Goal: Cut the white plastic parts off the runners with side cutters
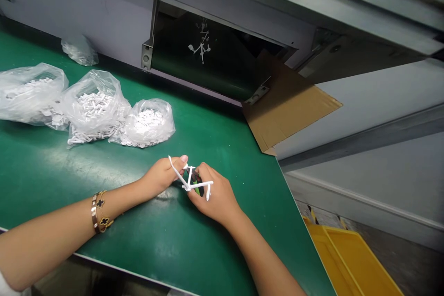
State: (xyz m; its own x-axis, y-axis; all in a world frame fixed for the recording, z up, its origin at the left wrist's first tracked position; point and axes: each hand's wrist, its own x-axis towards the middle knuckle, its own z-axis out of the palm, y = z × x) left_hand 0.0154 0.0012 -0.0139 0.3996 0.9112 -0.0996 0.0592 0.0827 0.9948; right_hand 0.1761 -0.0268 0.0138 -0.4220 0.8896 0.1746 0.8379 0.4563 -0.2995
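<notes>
In front of me, my left hand (162,176) is closed, its thumb and fingers pinching one end of a white branched plastic sprue (190,184). Curled around small cutting pliers with green grips (196,187) is my right hand (219,194). The pliers are mostly hidden behind the sprue and my fingers, and their jaws are near its upper part. I cannot make out whether the jaws touch the plastic. Both hands are above the green tabletop (156,236).
Clear bags of small white plastic parts, a left bag (33,92), a middle bag (95,106) and a right bag (149,122), stand at the left. A conveyor (208,67) carries more white sprues (201,48). Beside it leans cardboard (287,101). Yellow bins (350,259) sit below the table's right edge.
</notes>
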